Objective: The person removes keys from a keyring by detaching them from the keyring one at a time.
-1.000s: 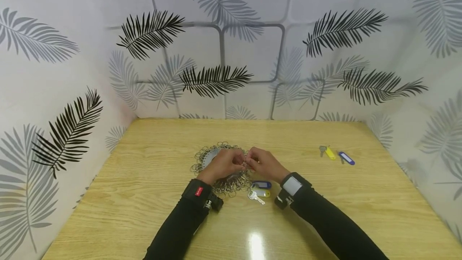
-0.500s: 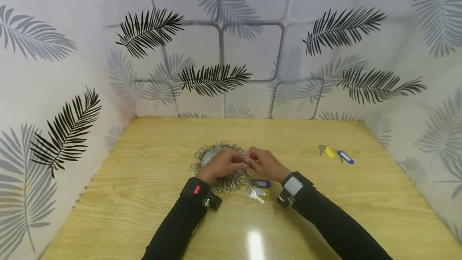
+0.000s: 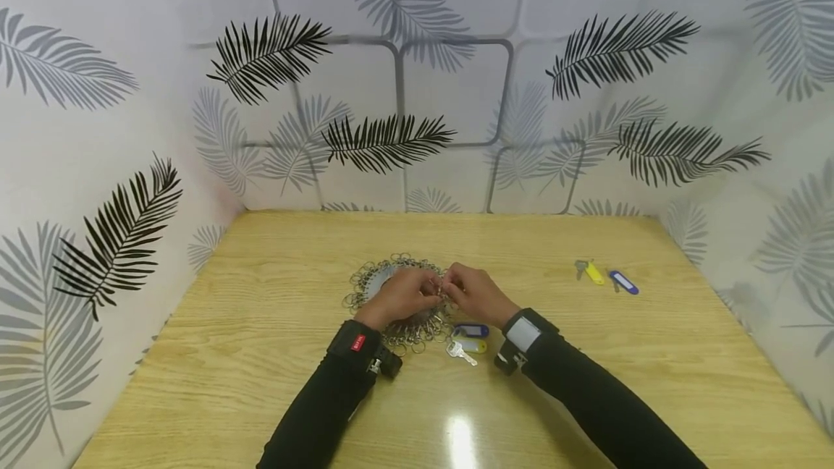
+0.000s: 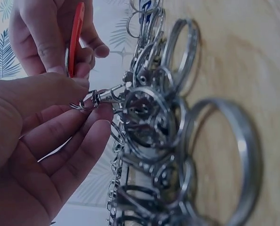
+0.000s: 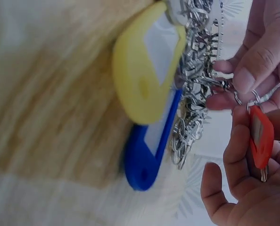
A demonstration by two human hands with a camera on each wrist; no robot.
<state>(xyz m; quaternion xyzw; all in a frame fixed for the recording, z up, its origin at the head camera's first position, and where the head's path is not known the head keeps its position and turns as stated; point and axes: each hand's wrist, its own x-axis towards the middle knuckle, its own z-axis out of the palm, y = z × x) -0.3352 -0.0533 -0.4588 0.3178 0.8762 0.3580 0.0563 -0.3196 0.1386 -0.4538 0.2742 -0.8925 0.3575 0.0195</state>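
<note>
A grey disc (image 3: pixel 378 281) lies on the table, its edge fringed with many metal clasps and split rings. Over its right side my left hand (image 3: pixel 399 298) pinches one small metal clasp (image 4: pixel 102 97) between thumb and fingers; the clasp still joins the cluster. Facing it, my right hand (image 3: pixel 481 295) holds a red key tag (image 5: pixel 261 136) with its fingers. A key tip (image 5: pixel 264 174) pokes out below that tag. The tag's wire ring (image 5: pixel 253 100) is close to the clasp at the left fingertips; whether they are linked, I cannot tell.
In front of the disc's right side lie a blue key tag (image 3: pixel 472 331), a yellow key tag (image 3: pixel 470 345) and a silver key (image 3: pixel 461 353). Farther right on the wooden table (image 3: pixel 260 382) are another yellow tag (image 3: pixel 594 273) and blue tag (image 3: pixel 624 282), each beside a key. Patterned walls stand behind.
Both hands stay at the disc's right side with only slight finger movement. My right wrist has shifted slightly to the left. The loose tags and keys have not moved.
</note>
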